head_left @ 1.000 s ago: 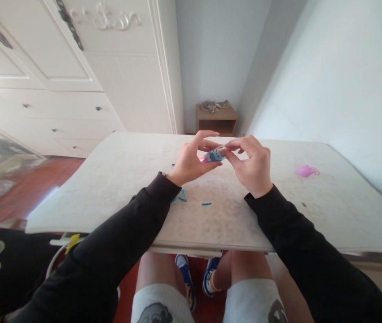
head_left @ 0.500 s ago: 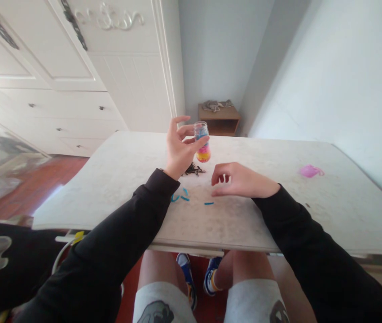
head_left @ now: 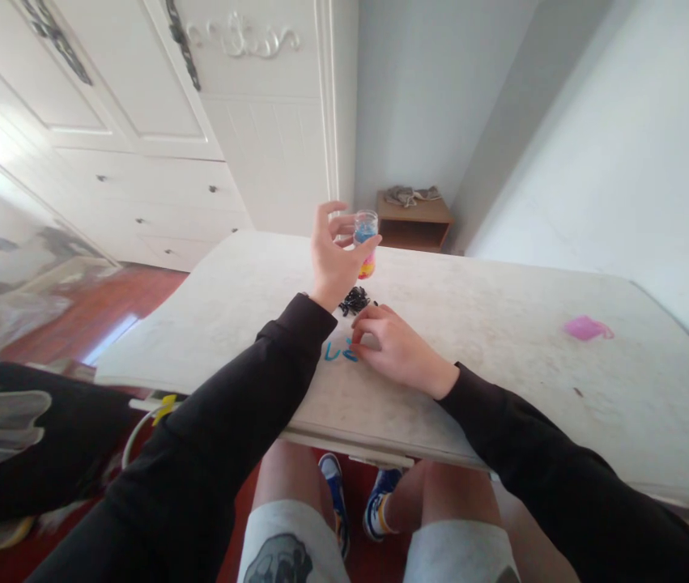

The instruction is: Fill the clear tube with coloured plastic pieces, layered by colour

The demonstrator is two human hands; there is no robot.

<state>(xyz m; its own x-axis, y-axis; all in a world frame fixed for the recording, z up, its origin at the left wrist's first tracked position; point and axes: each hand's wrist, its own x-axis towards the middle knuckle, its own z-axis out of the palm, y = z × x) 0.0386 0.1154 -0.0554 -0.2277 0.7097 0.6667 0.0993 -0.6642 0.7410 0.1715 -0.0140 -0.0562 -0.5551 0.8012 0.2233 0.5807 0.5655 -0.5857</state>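
Note:
My left hand (head_left: 333, 257) is raised above the white table (head_left: 502, 324) and grips a small clear jar (head_left: 365, 240) upright; the jar holds layers of blue, pink and yellow bits. My right hand (head_left: 388, 346) rests low on the table with its fingertips pinched together by several small blue rubber bands (head_left: 337, 351). Whether a band is between the fingertips is hidden. A small heap of black bands (head_left: 355, 300) lies just beyond my right hand, under the jar.
A pink lid-like piece (head_left: 587, 328) lies on the table at the right. A white wardrobe with drawers (head_left: 198, 162) stands at the left. A low wooden shelf (head_left: 412, 219) stands against the far wall. My knees and blue shoes show below the table edge.
My right hand let go of the jar, dropped to the table and slid left to the blue bands. My left hand turned the jar upright and lifted it.

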